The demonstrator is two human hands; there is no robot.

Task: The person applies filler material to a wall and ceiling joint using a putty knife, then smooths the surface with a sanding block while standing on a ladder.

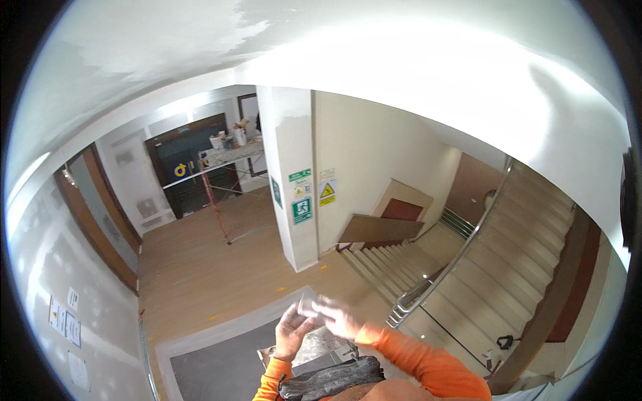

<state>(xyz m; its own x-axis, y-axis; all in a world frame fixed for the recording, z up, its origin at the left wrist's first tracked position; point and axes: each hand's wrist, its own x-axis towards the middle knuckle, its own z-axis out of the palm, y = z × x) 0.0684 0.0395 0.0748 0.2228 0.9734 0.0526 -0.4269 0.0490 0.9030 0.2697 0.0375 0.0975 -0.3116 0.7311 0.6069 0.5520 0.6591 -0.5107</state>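
My two hands are raised close together in front of me, in orange sleeves. My left hand (290, 333) has its fingers curled toward a small pale flat piece (306, 305) and seems to pinch it; its kind is not clear. My right hand (340, 319) reaches across to the same piece, its fingers smeared by motion. Below them is a pale, speckled platform (321, 350). A dark, dusty bag (334, 381) lies against my front.
A white pillar (286, 140) with safety signs stands ahead. Behind it, a trestle scaffold (231, 155) carries buckets. Stairs with a metal handrail (445, 267) descend at the right. Leaning boards (384, 228) rest by the wall. The curved ceiling (401, 67) is close overhead.
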